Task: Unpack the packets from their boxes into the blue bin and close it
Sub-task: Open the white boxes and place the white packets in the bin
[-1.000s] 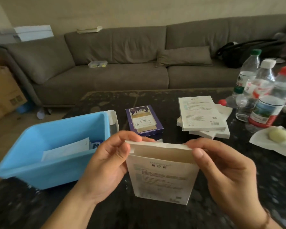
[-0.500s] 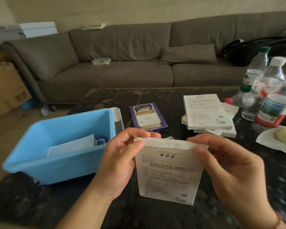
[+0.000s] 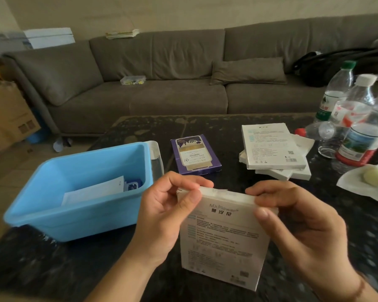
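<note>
A white box (image 3: 223,243) with printed text stands upright in front of me, held by both hands at its top edge. My left hand (image 3: 162,214) pinches the top left corner. My right hand (image 3: 297,223) grips the top right, thumb on the front face. The top flap looks folded down. The blue bin (image 3: 52,219) sits open on the left of the dark table and holds a white packet (image 3: 94,190) and a small blue packet (image 3: 132,185). A clear lid (image 3: 156,159) leans behind the bin's right wall.
A purple box (image 3: 194,154) lies flat behind my hands. A stack of white boxes (image 3: 273,149) lies to the right. Several water bottles (image 3: 358,127) stand at the far right, with a pale round item on white paper (image 3: 373,175). A grey sofa (image 3: 162,88) runs behind the table.
The box's top flap, open a second ago, now lies folded down. My hands and the box have risen slightly and the camera has tilted down.
</note>
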A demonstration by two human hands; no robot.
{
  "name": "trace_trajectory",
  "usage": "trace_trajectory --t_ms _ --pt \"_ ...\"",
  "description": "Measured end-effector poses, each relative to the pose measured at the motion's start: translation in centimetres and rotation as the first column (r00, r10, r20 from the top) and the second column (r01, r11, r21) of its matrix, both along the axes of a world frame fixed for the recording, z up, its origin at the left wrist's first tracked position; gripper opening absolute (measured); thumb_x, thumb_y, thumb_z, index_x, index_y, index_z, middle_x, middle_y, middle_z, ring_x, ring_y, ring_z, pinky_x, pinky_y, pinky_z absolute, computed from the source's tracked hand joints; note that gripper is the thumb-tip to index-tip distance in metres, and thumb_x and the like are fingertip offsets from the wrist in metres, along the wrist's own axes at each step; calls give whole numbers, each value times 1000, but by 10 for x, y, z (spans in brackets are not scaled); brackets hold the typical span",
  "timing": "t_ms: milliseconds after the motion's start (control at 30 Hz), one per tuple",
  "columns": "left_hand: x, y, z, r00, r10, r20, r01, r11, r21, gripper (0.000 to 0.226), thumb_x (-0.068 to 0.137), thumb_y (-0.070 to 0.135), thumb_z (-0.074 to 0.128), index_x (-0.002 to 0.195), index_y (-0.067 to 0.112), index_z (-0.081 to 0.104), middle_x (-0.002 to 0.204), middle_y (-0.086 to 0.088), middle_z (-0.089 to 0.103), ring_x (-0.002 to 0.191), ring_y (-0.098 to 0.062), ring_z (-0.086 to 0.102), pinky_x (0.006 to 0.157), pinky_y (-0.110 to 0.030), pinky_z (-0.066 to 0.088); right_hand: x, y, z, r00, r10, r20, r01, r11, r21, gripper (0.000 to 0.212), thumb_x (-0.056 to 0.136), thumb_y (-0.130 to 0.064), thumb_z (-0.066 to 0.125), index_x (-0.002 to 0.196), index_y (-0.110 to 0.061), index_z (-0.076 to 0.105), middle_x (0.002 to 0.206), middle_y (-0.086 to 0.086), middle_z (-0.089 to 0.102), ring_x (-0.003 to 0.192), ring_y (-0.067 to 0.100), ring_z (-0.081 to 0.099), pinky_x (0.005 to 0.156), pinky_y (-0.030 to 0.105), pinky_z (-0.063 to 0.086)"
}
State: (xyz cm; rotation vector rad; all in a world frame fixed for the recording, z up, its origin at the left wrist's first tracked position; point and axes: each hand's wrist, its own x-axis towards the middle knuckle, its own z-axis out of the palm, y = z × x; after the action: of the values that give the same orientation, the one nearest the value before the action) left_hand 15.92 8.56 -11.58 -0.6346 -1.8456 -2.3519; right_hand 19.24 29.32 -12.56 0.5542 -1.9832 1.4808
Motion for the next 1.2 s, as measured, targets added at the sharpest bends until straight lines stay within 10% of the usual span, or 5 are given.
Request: trace_trajectory --t_ms 367,500,667,1000,1200 --pt "4 -2 7 996 -88 8 88 996 14 22 74 36 81 87 22 71 102 -9 74 93 -20 70 72 -24 56 -5 -21 71 844 -251 475 -7 879 478 76 76 -79 29 76 -17 73 68 -1 72 58 13 65 55 35 52" --pt "4 -5 6 995 -99 -14 99 994 -38 21 72 23 82 89 23 70 104 -10 73 96 -28 70 73 -29 58 -5 -26 81 742 -215 635 -150 870 470 51 79 -67 50 61 -26 74 56 -11 69 48 3 63 42 17 44" --pt "6 -7 6 992 -125 -30 121 987 -106 26 71 9 80 92 23 71 105 -5 72 98 -28 70 74 -31 59 -7 -23 80 806 -54 589 -149 945 291 9 81 -39 70 77 -34 77 72 -20 73 67 -2 69 62 22 59" --pt "6 -6 4 994 -107 -30 102 983 -150 26 72 7 79 89 23 69 107 -3 72 99 -29 71 73 -35 60 -5 -33 71 913 22 407 -42 998 40 10 82 -28 70 74 -22 74 67 -8 74 62 8 71 62 30 58" --pt "6 -8 4 995 -79 -63 64 976 -207 24 75 8 78 92 20 67 107 -2 71 97 -26 71 71 -30 59 -3 -29 66 972 83 219 -123 977 173 9 86 -31 72 78 -27 74 73 -13 74 68 3 70 59 19 55"
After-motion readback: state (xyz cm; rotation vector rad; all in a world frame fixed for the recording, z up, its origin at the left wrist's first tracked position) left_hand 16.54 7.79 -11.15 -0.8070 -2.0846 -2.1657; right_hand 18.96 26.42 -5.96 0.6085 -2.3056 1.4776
